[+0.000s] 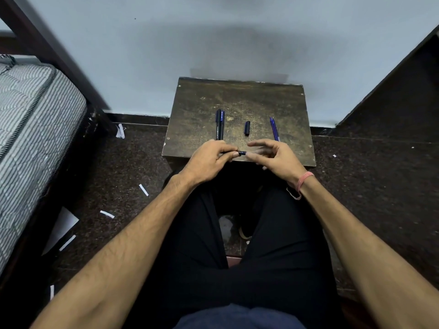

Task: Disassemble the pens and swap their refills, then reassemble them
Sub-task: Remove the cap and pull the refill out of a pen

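A dark pen barrel lies level between my hands at the stool's near edge. My left hand grips its left part. My right hand touches the barrel's right end with its fingertips, the other fingers spread. On the small wooden stool, two capped dark pens lie side by side at the left. A loose black cap rests in the middle. Two blue refills lie together at the right.
The stool stands against a pale wall. A striped mattress on a dark bed frame is at the left. White paper scraps lie on the dark speckled floor. A dark slanted panel rises at the right.
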